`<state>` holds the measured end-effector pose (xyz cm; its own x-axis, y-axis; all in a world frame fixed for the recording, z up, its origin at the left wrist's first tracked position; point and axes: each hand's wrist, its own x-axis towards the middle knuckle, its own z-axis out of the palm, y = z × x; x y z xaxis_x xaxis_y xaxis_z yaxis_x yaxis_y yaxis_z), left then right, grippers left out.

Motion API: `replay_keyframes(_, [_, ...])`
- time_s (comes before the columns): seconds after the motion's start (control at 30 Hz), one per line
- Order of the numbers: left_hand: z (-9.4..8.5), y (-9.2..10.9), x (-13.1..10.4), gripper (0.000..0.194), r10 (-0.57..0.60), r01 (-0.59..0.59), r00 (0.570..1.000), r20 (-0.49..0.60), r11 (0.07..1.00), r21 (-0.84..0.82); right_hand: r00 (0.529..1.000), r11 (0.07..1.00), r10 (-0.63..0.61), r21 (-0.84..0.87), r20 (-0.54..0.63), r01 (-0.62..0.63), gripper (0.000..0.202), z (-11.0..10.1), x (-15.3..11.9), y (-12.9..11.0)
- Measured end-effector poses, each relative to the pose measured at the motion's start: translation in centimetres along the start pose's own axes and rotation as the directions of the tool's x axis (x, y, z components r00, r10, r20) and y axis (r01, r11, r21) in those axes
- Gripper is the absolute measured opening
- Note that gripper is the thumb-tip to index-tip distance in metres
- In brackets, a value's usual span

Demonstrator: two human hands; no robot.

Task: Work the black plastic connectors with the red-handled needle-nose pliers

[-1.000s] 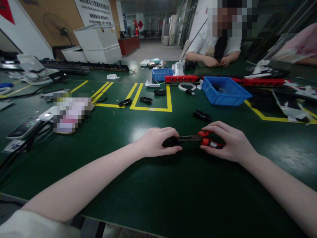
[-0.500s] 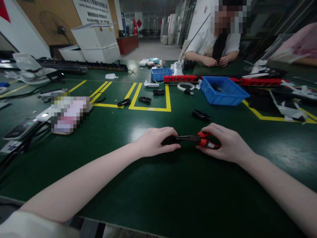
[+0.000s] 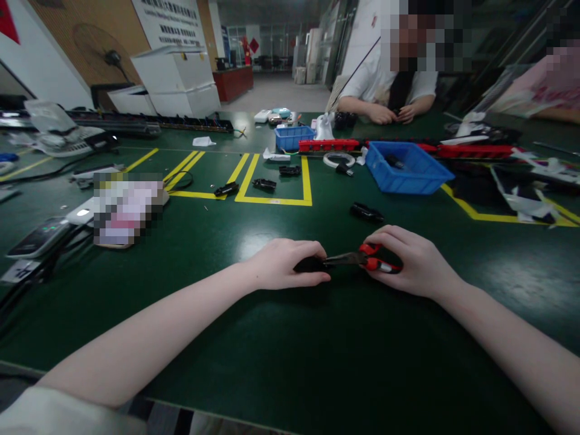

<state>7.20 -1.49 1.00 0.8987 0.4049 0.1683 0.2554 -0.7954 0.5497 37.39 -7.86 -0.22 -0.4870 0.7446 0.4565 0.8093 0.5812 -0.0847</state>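
Note:
A small black part (image 3: 309,264) sits between the thumb and fingers of my left hand (image 3: 290,263), low over the green table (image 3: 254,338). My right hand (image 3: 410,263) is closed around the red handles of the pliers (image 3: 362,260), whose dark jaws point left and reach the black part. Whether the jaws grip it cannot be made out. Beyond my right hand lies another black part (image 3: 366,212). Farther back, several similar black parts rest near the yellow tape, one of them (image 3: 264,183) inside a taped box.
A blue bin (image 3: 405,168) holding dark pieces stands at the back right, near a red strip (image 3: 475,152) and a white tape roll (image 3: 339,160). A phone (image 3: 129,211) and cables lie at the left. Across the table sits a person (image 3: 389,90).
The pliers have tilted slightly, their jaws now a little lower at the left. Both hands hold the same things as before, and the view has shifted very slightly.

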Motion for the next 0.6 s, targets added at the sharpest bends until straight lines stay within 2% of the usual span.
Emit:
replay_keyframes(0.27, [-0.07, 0.20, 0.04, 0.031, 0.009, -0.009, 1.000, 0.020, 1.000, 0.008, 0.999, 0.995, -0.039, -0.095, -0.034, 0.035, 0.027, 0.17, 0.27, -0.10])
replay_keyframes(0.6, [0.01, 0.21, 0.20, 0.030, 0.012, -0.012, 1.000, 0.024, 1.000, -0.015, 0.999, 0.987, 0.001, -0.161, -0.052, -0.009, 0.036, 0.40, 0.00, 0.00])
